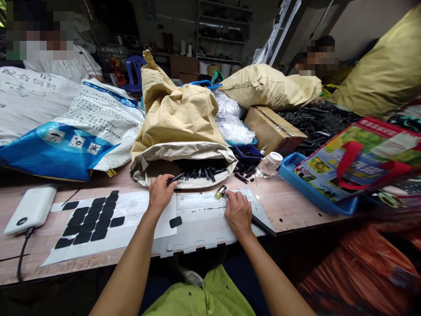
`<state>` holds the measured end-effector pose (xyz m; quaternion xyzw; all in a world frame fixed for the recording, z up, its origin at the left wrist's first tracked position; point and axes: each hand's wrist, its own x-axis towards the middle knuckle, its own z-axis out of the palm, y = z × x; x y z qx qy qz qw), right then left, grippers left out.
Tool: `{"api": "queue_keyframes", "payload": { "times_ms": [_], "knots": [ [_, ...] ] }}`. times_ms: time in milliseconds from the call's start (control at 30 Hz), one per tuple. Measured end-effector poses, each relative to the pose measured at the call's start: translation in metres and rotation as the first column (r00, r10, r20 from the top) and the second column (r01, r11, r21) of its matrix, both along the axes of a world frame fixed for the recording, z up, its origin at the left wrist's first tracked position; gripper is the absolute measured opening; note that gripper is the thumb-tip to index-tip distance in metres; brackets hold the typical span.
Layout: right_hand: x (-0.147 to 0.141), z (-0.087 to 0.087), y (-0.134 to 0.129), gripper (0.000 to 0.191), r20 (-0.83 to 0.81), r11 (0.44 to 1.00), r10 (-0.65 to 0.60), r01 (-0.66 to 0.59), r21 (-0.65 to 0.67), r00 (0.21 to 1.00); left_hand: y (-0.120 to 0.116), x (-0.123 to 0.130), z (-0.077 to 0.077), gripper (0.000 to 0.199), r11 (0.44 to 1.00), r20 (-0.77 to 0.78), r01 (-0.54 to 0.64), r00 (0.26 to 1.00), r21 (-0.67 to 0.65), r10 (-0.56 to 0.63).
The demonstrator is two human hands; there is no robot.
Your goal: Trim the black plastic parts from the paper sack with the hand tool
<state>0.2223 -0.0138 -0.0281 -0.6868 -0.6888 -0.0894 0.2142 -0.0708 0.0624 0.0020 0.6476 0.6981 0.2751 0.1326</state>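
My left hand (159,195) is at the mouth of a tan sack (182,114), its fingers closed on a black pen-like piece (176,178). Inside that opening lie several similar black pieces (200,172). In my right hand (237,213) is a small hammer (263,226); its metal head with a yellowish face points up and left, and its black handle runs out below the palm. Under both hands lies a whitish sheet (200,224) on the table. A single black rounded patch (175,222) rests between my arms, and rows of such black patches (94,219) cover a white paper to the left.
On the left are a white power bank (31,208) with a cable and a blue-and-white sack (88,131). To the right stand a clear jar (269,164), a blue tray (315,188) holding a colourful bag (355,158), and a cardboard box (274,129). Two other people sit across the table.
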Motion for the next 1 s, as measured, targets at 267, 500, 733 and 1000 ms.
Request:
{"api": "queue_keyframes", "payload": {
  "times_ms": [267,500,733,1000],
  "knots": [
    [0.0,0.0,0.0,0.026,0.003,1.0,0.002,-0.002,0.0,1.0,-0.045,0.033,-0.014,0.018,0.921,0.141,0.388,0.914,-0.037,-0.38],
    [0.002,0.0,0.001,0.026,-0.025,1.0,0.002,-0.002,0.012,1.0,-0.048,0.036,-0.02,0.018,0.936,0.112,0.351,0.931,-0.013,-0.347],
    [-0.006,0.019,-0.005,0.028,-0.22,0.997,0.082,-0.083,0.006,0.972,-0.047,0.034,-0.02,0.017,0.937,0.133,0.348,0.93,-0.023,-0.342],
    [-0.063,0.045,-0.023,0.031,-0.559,0.943,0.301,-0.33,0.052,0.773,-0.047,0.034,-0.021,0.018,0.944,0.177,0.329,0.931,-0.038,-0.318]
  ]
}}
